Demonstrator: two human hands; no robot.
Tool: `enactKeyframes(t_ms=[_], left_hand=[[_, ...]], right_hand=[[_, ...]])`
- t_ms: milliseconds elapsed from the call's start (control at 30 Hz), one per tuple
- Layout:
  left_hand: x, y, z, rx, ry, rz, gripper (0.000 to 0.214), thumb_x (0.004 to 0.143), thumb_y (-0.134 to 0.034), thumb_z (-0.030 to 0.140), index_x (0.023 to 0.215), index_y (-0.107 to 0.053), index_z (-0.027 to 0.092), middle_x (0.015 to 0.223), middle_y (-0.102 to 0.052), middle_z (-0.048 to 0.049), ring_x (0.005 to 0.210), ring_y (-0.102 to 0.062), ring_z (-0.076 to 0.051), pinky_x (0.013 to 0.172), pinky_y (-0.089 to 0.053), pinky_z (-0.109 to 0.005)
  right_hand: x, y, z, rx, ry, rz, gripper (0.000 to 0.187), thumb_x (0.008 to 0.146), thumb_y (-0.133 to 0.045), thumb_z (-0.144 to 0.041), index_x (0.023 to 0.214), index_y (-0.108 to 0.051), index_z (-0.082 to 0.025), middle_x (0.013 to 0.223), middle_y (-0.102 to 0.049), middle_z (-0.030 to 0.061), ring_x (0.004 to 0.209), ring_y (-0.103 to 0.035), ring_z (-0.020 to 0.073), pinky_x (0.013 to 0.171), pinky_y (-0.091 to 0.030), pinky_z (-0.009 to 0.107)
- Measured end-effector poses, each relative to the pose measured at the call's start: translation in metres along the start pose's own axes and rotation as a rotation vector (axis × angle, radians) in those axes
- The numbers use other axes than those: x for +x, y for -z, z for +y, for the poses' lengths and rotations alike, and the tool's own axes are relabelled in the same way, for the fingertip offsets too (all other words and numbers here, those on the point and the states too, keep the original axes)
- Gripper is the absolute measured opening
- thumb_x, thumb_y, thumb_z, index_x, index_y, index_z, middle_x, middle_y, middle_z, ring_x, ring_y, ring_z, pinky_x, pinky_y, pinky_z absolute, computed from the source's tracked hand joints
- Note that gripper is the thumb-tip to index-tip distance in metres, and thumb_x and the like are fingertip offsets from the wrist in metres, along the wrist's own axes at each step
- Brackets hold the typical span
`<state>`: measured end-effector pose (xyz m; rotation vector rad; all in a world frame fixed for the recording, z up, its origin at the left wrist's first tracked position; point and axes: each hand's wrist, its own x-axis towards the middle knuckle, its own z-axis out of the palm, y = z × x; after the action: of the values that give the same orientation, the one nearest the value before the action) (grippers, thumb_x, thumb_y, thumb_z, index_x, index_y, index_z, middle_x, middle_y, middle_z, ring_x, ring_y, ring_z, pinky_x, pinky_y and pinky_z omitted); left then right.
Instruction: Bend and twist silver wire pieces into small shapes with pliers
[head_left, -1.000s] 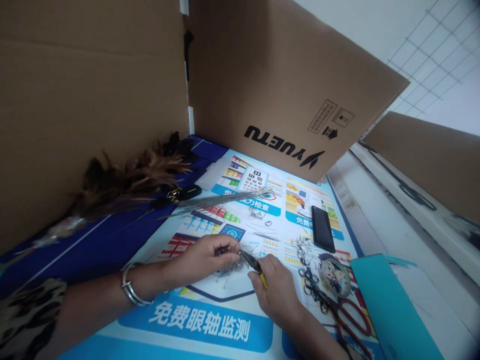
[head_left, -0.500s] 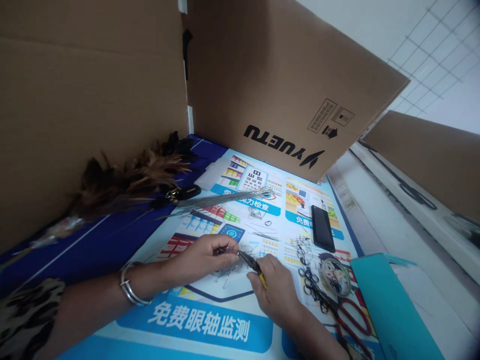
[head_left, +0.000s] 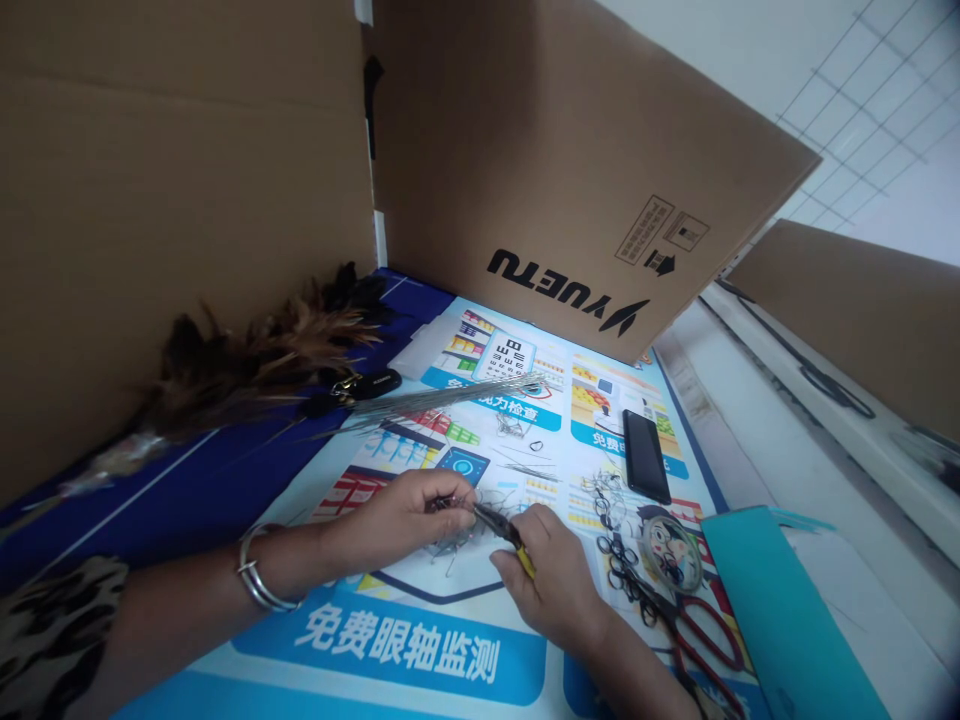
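Observation:
My left hand (head_left: pixel 409 515), with metal bangles on its wrist, pinches a small piece of thin wire (head_left: pixel 450 500) above a printed poster (head_left: pixel 420 640). My right hand (head_left: pixel 551 580) grips yellow-handled pliers (head_left: pixel 504 530), whose dark jaws meet the wire at my left fingertips. A small heap of bent wire pieces (head_left: pixel 465 540) lies on the poster under both hands.
A bundle of long straight wires (head_left: pixel 450 397) lies across the poster beside a feather duster (head_left: pixel 247 365). A black phone (head_left: pixel 645 457), small metal rings (head_left: pixel 619 560), a round tin (head_left: pixel 671 555), red scissors (head_left: pixel 701 640) and a teal folder (head_left: pixel 780 610) sit at the right. Cardboard walls (head_left: pixel 570 160) enclose the back.
Both hands have shifted very slightly to the left; the pliers stay at the wire in my left fingers.

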<state>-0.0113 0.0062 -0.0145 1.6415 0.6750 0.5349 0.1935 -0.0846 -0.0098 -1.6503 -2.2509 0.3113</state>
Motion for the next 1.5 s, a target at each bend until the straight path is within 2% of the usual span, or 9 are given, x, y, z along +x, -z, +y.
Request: enactKeyframes(t_ms=[467,833,1100,1500], left_hand=[[-0.002,0.0003,0.0049,0.228,-0.102,0.055,0.011,0.08,-0.051,0.02,0.072,-0.056,0.014,0.066,-0.052,0.0027,0.062,-0.048,-0.01,0.058,-0.037,-0.019],[-0.002,-0.0007,0.0069,0.238,-0.1,0.064,0.011,0.079,-0.051,0.02,0.072,-0.057,0.014,0.066,-0.053,0.002,0.062,-0.048,-0.011,0.058,-0.038,-0.019],[-0.0015,-0.0038,0.0073,0.23,-0.088,0.125,0.009,0.075,-0.053,0.019,0.069,-0.058,0.014,0.064,-0.053,0.0024,0.06,-0.048,-0.01,0.057,-0.038,-0.019],[-0.0019,-0.0033,0.0064,0.256,-0.111,0.124,0.01,0.076,-0.053,0.018,0.067,-0.057,0.015,0.063,-0.054,0.0019,0.061,-0.049,-0.01,0.057,-0.038,-0.019]], right_hand=[[0.0004,0.0015,-0.007,-0.175,-0.032,-0.063,0.016,0.086,-0.049,-0.036,0.087,-0.05,-0.019,0.089,-0.053,0.005,0.083,-0.047,0.0201,0.066,-0.036,0.029],[-0.0015,-0.0007,-0.0039,-0.164,-0.03,-0.049,0.017,0.088,-0.045,-0.035,0.087,-0.05,-0.019,0.087,-0.054,0.0045,0.079,-0.048,0.0184,0.062,-0.034,0.027],[-0.0001,-0.0026,-0.0021,-0.107,-0.015,-0.017,0.018,0.087,-0.046,-0.036,0.088,-0.05,-0.018,0.088,-0.052,0.0057,0.083,-0.047,0.02,0.067,-0.037,0.029],[-0.0021,-0.0034,-0.0047,-0.215,-0.005,0.002,0.019,0.089,-0.043,-0.036,0.085,-0.051,-0.018,0.085,-0.052,0.0059,0.08,-0.047,0.0196,0.064,-0.035,0.029]])
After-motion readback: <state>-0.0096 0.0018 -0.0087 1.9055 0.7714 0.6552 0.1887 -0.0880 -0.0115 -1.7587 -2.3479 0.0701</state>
